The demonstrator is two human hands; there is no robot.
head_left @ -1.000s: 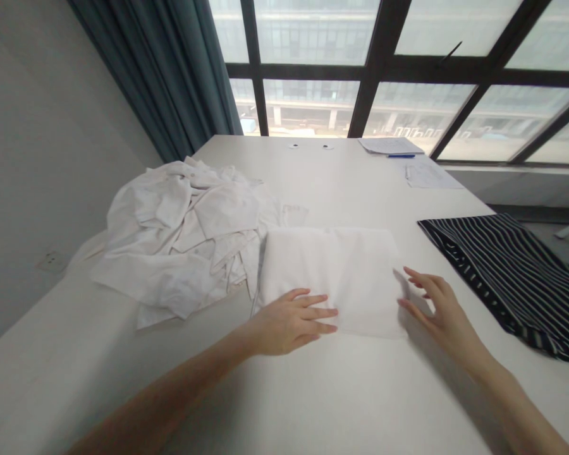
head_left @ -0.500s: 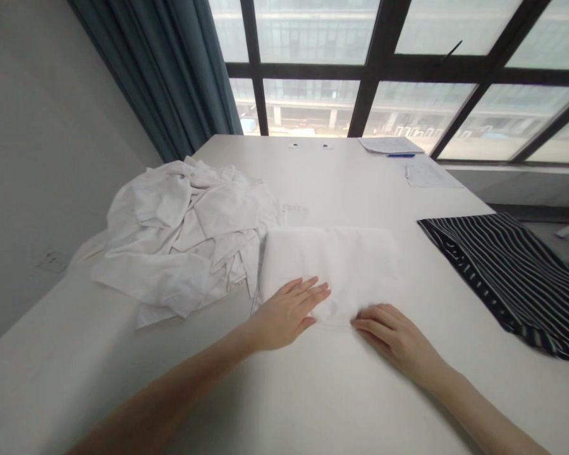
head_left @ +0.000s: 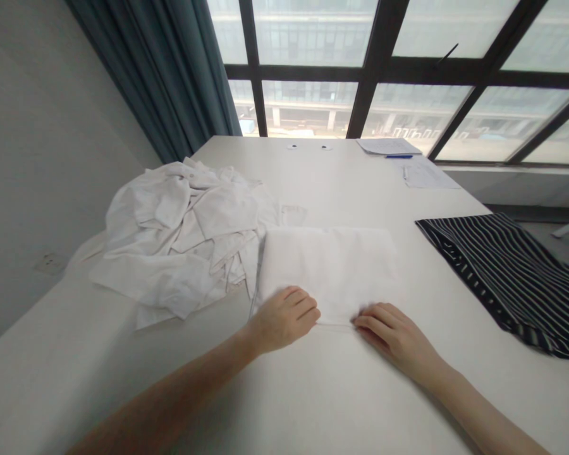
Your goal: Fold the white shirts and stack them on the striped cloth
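Observation:
A folded white cloth (head_left: pixel 332 265), likely a garment, lies flat on the white table in front of me. My left hand (head_left: pixel 287 318) is closed at its near left edge, with the fingers curled onto the fabric. At the near right edge, my right hand (head_left: pixel 391 332) pinches the cloth between thumb and fingers. A thin line of the fabric's near edge shows between the two hands. The fingertips of both hands are partly hidden.
Left of the folded cloth is a crumpled heap of white clothes (head_left: pixel 184 227), touching or nearly touching it. A black striped garment (head_left: pixel 512 278) lies at the right edge. Papers (head_left: pixel 386 146) and a blue pen (head_left: pixel 399 157) rest at the far right of the table (head_left: pixel 313 404).
My left hand has gone from fingers spread flat on the cloth to curled closed at its near edge. My right hand stays in place.

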